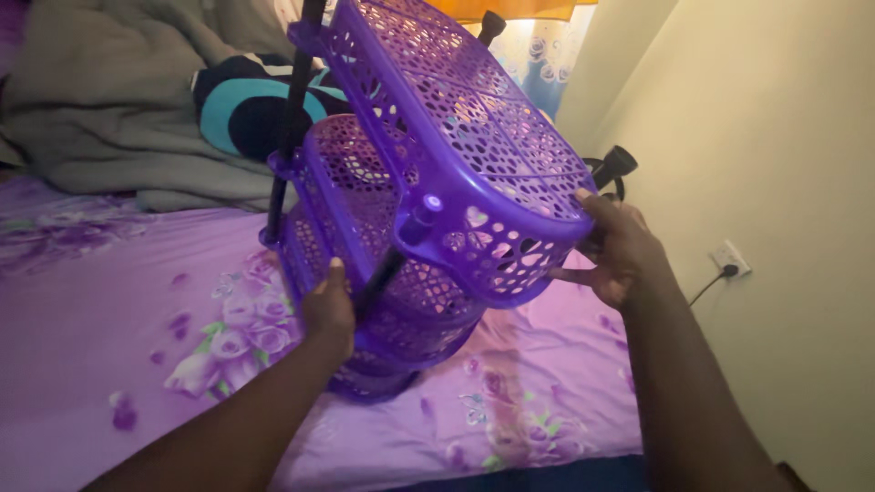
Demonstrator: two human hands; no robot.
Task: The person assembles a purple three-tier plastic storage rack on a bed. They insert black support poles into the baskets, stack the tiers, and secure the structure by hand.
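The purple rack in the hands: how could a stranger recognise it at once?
Above the bed with its lilac flowered sheet, both hands hold a tilted rack of stacked purple baskets joined by black poles. Unlike the grey blanket behind, it is rigid plastic pierced with small holes.

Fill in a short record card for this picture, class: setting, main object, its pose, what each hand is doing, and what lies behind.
Setting: bed with a purple floral sheet, beside a cream wall
Main object: purple tiered basket rack on black poles
Pose: tilted on its side over the bed
Left hand: grip on a black pole between tiers
Right hand: grip on the top basket's rim
Behind: grey blanket, blue and black pillow
Wall: socket with plug
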